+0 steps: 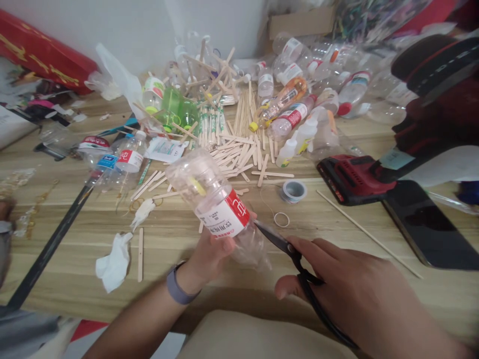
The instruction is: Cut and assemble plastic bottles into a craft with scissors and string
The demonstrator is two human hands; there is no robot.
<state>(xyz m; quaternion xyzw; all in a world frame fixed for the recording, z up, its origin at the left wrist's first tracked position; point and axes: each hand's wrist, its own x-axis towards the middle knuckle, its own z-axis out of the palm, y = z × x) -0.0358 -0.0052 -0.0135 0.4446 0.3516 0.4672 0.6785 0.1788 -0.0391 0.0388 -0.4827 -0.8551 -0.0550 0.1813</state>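
Observation:
My left hand (211,257), with a grey band at the wrist, grips a clear plastic bottle (205,182) with a red and white label. The bottle is tilted, its base toward the upper left. Black scissors (295,252) are held in my right hand (337,279), their blades meeting the bottle beside the label. The thumb of my right hand is apart from the fingers, at the handles. The far side of the bottle and part of my left hand's fingers are hidden.
Wooden sticks (234,157) and many bottles (290,117) cover the table's back. A grey tape roll (294,191), a red and black power tool (355,177) and a phone (430,224) lie at right. Crumpled tissue (114,262) and a long black bar (52,247) lie at left.

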